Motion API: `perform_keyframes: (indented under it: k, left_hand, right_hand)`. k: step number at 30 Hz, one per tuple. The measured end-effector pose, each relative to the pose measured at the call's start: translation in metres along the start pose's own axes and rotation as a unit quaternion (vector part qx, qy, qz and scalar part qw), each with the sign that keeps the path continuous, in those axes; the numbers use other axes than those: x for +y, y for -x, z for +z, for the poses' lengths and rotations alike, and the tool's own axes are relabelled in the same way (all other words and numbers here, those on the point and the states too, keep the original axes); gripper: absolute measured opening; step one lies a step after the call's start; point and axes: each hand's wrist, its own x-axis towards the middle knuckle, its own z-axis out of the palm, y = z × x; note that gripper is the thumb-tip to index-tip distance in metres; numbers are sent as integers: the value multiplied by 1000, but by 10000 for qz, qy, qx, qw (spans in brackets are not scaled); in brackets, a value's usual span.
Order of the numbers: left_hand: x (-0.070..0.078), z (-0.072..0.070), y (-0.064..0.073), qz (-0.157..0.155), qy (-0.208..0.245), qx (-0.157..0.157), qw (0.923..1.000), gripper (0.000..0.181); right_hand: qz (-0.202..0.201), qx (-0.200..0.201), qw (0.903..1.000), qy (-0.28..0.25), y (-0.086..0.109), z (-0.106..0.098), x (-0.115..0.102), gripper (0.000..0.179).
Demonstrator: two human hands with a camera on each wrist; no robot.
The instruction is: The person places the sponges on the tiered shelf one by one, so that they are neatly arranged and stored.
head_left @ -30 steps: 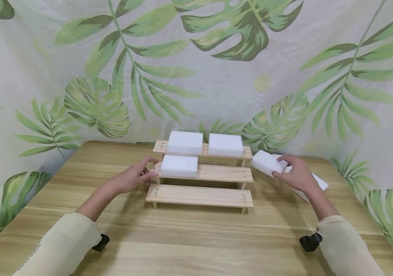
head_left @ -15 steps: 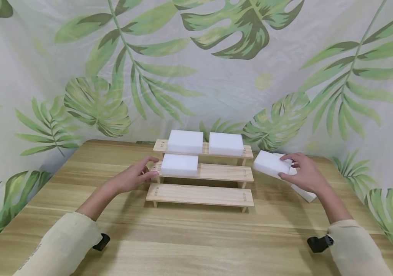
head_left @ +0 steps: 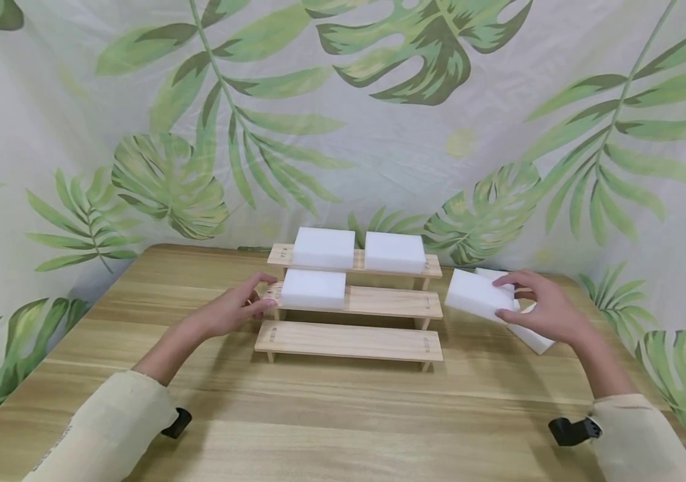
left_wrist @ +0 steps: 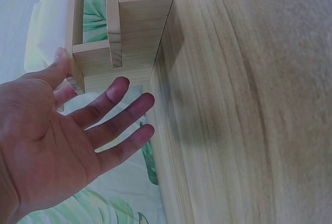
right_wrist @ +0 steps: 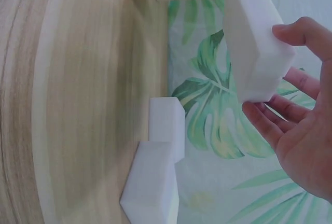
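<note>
In the head view a three-tier wooden stepped rack (head_left: 343, 338) stands mid-table. My left hand (head_left: 233, 309) is at the left end of its middle tier, thumb and index finger pinching that end. The left wrist view shows the other fingers (left_wrist: 116, 125) spread out loose. A white foam block (head_left: 321, 288) sits on this tier beside the hand. My right hand (head_left: 544, 306) holds another foam block (head_left: 479, 293) by its near right part, thumb on one face and fingers opposite. That block is raised off the table in the right wrist view, just right of the rack.
Two more white blocks, one left (head_left: 323, 248) and one right (head_left: 394, 252), rest on the top tier. Two loose blocks lie on the table (head_left: 343, 428) behind and below my right hand, one at the front (right_wrist: 150, 180). A leaf-print cloth (head_left: 379, 154) hangs behind.
My right hand has drawn back to the right with its foam block, which turns flatter and shifts slightly right. The left hand and the rack stay where they were.
</note>
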Motion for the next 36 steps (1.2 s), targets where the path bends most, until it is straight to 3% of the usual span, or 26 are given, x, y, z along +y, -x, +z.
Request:
perform_keyframes:
  k: [7, 28, 36]
  left_hand:
    - [-1, 0, 0, 21, 8, 3, 10000, 53]
    - [-4, 2, 0, 26, -106, 53, 9999, 51]
    - [-3, 2, -1, 44, -111, 72, 9999, 51]
  right_hand:
    - [-385, 115, 9983, -416, 3, -3, -6, 42]
    - [-765, -35, 9950, -647, 2, 0, -19, 45]
    - [-1146, -113, 9905, -756, -1, 5, -26, 44]
